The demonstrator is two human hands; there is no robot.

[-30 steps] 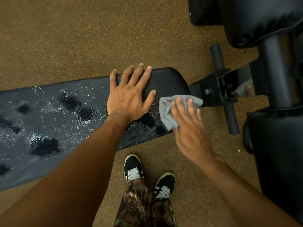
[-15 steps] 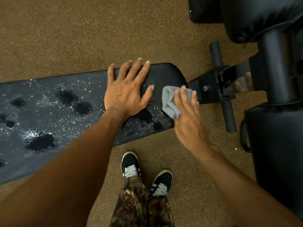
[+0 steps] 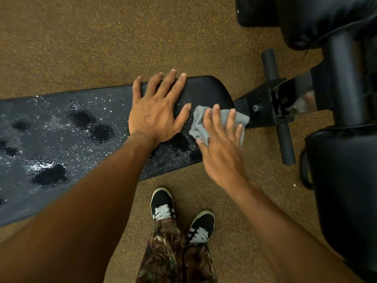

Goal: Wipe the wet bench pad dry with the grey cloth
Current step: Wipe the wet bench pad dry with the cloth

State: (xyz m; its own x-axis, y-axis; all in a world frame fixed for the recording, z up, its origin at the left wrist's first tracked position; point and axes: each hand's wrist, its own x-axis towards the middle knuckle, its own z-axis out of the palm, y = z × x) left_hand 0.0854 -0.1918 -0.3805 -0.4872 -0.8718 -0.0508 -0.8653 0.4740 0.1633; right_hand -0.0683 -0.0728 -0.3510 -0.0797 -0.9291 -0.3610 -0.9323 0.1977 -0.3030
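Flat, right hand (image 3: 221,154) presses grey cloth (image 3: 201,124) onto wet bench pad (image 3: 61,139)

A brown speckled floor (image 3: 102,48) lay under the equipment. A black metal bracket (image 3: 279,101) with a bolt (image 3: 256,108) carried a crosswise foam roller (image 3: 286,144), and large black cushions (image 3: 346,170) stood just beside it at the right. Two black shoes (image 3: 162,203) with white laces stood on the floor below camouflage trousers (image 3: 173,252).
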